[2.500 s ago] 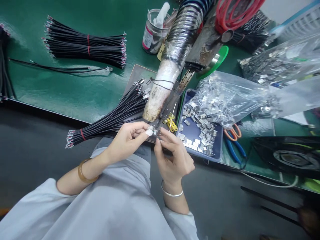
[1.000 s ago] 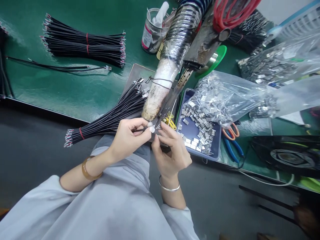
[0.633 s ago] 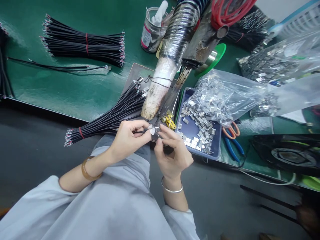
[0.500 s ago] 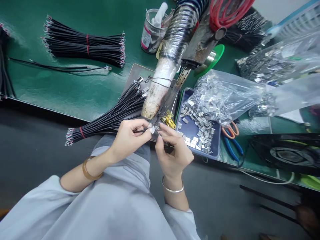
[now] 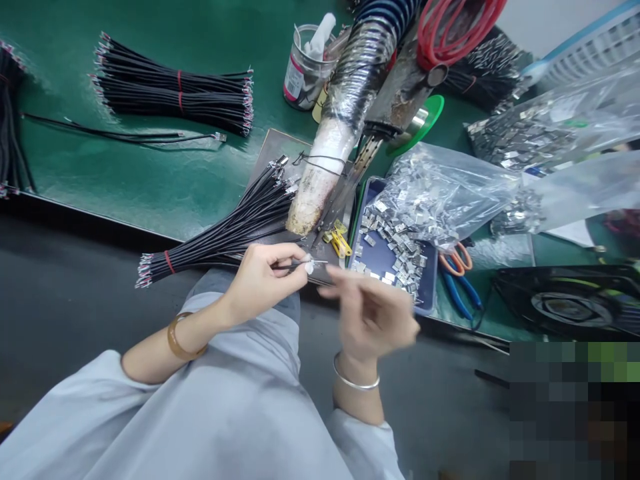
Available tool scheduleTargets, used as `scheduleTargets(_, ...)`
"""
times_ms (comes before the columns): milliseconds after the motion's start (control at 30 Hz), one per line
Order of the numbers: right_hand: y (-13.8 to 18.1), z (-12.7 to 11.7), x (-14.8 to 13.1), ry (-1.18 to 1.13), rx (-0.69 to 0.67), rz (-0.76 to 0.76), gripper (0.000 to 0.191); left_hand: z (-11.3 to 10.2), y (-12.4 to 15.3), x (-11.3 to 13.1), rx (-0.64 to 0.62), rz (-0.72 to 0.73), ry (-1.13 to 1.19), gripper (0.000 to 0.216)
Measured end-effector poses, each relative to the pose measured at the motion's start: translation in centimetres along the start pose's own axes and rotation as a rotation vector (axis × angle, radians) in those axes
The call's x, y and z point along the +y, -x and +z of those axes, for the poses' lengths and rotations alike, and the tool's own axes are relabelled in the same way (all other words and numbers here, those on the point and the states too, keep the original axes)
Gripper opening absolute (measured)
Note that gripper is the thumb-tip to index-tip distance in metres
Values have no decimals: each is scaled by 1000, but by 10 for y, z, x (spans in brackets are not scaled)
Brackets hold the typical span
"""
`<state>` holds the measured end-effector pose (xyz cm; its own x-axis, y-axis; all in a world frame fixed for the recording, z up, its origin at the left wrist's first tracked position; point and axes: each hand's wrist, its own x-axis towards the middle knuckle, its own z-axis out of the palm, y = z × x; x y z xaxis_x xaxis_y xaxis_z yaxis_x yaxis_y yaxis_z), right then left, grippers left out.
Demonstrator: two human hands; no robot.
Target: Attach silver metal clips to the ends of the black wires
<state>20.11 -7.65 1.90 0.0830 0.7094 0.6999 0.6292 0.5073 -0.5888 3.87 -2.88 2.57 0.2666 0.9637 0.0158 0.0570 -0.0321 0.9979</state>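
My left hand [image 5: 263,280] pinches the end of a thin black cable [image 5: 295,265] with a small metal connector on its tip, just below the tip of a wrapped tool [image 5: 330,160]. My right hand [image 5: 373,313] is beside it to the right, smeared by motion, over the bench edge near a blue tray [image 5: 385,257] of small metal shells. A banded bundle of black cables [image 5: 225,230] lies left of my left hand.
A second cable bundle [image 5: 175,100] and a single loose cable [image 5: 125,137] lie on the green mat [image 5: 125,180]. Plastic bags of metal parts [image 5: 450,193], a glass jar [image 5: 305,67], orange-handled scissors [image 5: 457,257], blue pliers [image 5: 463,293] and a black fan [image 5: 570,303] sit at the right.
My right hand has pulled away from the cable tip and moved right toward the blue tray. My left hand keeps its pinch on the cable.
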Motion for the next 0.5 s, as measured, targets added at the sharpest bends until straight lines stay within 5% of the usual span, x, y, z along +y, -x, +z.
scheduleTargets(100, -6, -12, -1, 2, 351, -130, 18, -1, 8, -5, -104, 98, -106, 19)
scheduleTargets(167, -12, -20, -1, 73, 465, -78, 18, -3, 15, -9, -150, 139, -146, 20)
scheduleTargets(267, -21, -31, 10, 265, 215, 226, 5, -8, 19, -16, -107, 177, -137, 18)
scheduleTargets(333, -28, -36, 27, 384, -5, 337, 16, -12, 16, -19, -5, 287, -192, 16)
scheduleTargets(500, -50, -35, 72, 475, -264, 398, 19, -15, -9, -24, 137, 600, -812, 27)
